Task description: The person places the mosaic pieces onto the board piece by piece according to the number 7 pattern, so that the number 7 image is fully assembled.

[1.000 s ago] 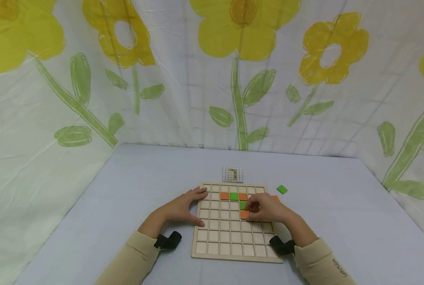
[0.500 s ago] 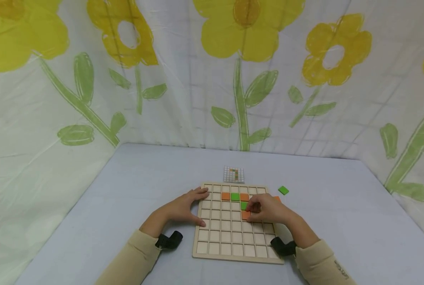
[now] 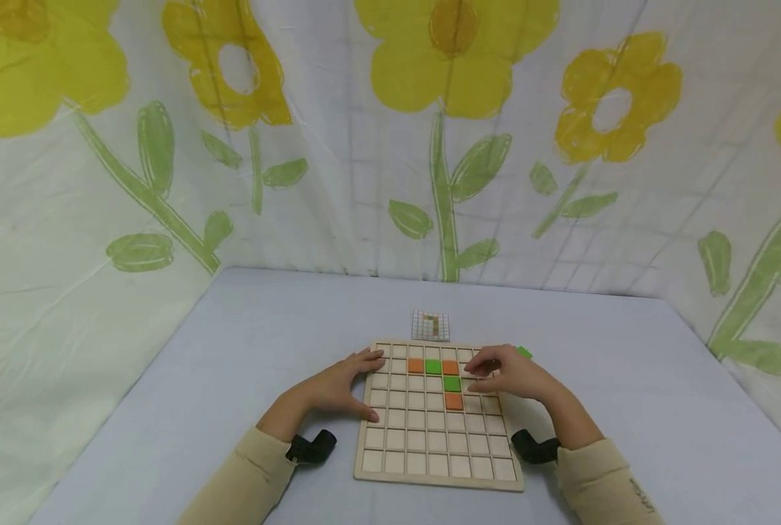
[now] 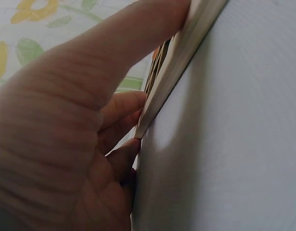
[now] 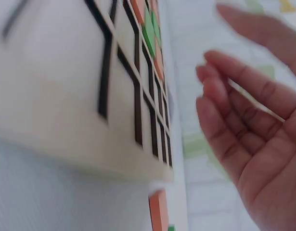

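A wooden grid board lies flat on the table. Orange tiles and green tiles alternate along its second row, then run down one column to an orange tile. My left hand rests at the board's left edge, thumb and fingers spread; in the left wrist view its thumb lies on the rim. My right hand hovers over the board's right side, fingers loosely bent with nothing between them, as the right wrist view also shows.
A small printed card with a coloured grid pattern lies beyond the board. A loose green tile is partly hidden behind the right hand. Off the board's edge lies an orange tile. A flowered curtain hangs behind the table.
My right hand has let go of the lowest orange tile and moved up and right, uncovering it and the green tile above. The left hand stays at the board's edge.
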Motion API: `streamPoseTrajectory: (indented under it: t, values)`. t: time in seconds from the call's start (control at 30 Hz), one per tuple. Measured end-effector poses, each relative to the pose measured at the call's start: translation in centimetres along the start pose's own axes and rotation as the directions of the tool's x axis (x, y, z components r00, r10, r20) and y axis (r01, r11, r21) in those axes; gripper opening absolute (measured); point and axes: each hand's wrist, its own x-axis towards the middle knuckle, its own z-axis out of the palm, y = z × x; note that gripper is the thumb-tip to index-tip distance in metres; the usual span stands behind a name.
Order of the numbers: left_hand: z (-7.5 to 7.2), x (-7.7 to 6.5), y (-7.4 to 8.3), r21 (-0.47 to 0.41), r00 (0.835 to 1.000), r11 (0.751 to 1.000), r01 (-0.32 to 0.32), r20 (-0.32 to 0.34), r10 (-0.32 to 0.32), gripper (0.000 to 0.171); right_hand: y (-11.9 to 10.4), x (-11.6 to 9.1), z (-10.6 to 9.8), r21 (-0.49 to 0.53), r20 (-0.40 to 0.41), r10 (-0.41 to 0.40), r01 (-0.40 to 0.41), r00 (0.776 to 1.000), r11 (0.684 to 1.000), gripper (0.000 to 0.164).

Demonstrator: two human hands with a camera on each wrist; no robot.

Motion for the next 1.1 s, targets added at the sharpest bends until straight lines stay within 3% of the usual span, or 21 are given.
streamPoseTrajectory:
  t: [0.13,0.23,0.37,0.5,0.83,1.1]
  values:
    - [0.0,-0.2,0.0,0.001,1.0,1.0,0.0,0.002,0.0,0.094,0.9,-0.3,-0.9,0.034,-0.049,0.009,-0.007,0.999,0.999,0.034]
    - [0.1,-0.2,-0.1,-0.002,1.0,1.0,0.001,-0.001,-0.001,0.094,1.4,-0.7,-1.6,0.062,-0.096,0.065,-0.06,0.993,0.996,0.037]
    - [0.1,-0.2,-0.1,0.0,1.0,1.0,0.008,0.001,-0.008,0.094,1.9,-1.3,-2.4,0.077,-0.183,0.179,-0.168,0.967,0.983,0.04]
    - [0.1,-0.1,0.0,-0.005,1.0,1.0,0.006,-0.001,-0.006,0.095,2.6,-1.6,-2.9,0.08,-0.255,0.238,-0.225,0.937,0.971,0.041]
    - [0.0,-0.1,-0.2,-0.003,1.0,1.0,-0.009,0.002,0.009,0.094,4.2,-2.2,-3.4,0.083,-0.321,0.305,-0.294,0.897,0.952,0.045]
    - [0.0,-0.2,-0.2,-0.019,1.0,1.0,-0.011,0.001,0.011,0.094,4.8,-2.6,-3.8,0.088,-0.338,0.328,-0.317,0.882,0.944,0.043]
